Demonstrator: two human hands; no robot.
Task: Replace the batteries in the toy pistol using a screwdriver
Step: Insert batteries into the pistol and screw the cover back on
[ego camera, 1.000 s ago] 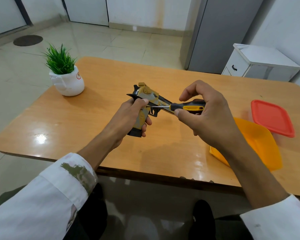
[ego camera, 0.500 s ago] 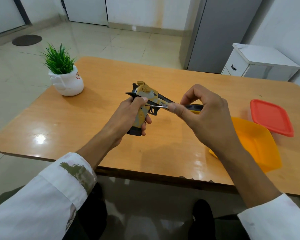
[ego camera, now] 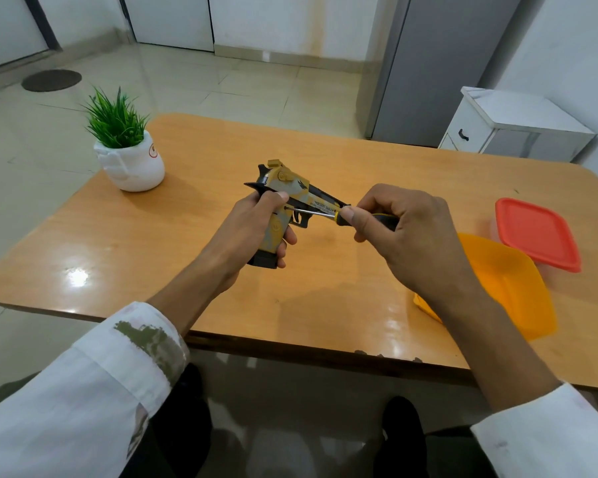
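Two hands on the job, and everything turns on one thin line of steel. We see the left hand (ego camera: 252,232) wrapped firmly round the handle of the toy pistol (ego camera: 290,188), butt down, thumb up near the frame, and the whole toy held over the table (ego camera: 187,253) in mid-view. The barrel slants away to the right, towards the right hand (ego camera: 411,236). That hand has its fingers curled and pinching the black-and-yellow handle of the screwdriver (ego camera: 311,211).

The shaft runs nearly level, pointing leftward from the right hand. Its tip meets the pistol's side just above the handle, right beside the left thumb. Whether it sits in a screw head, we cannot tell. We judge the coming turn depends on keeping that shaft square to the toy's flank, or the tip could skate off.

The glossy wooden tabletop carries a potted plant (ego camera: 125,146) at far left. An orange container (ego camera: 508,288) and a red lid (ego camera: 535,232) sit to the right. Beyond lie pale floor tiles, a white cabinet (ego camera: 511,122) and a tall grey unit (ego camera: 439,63).
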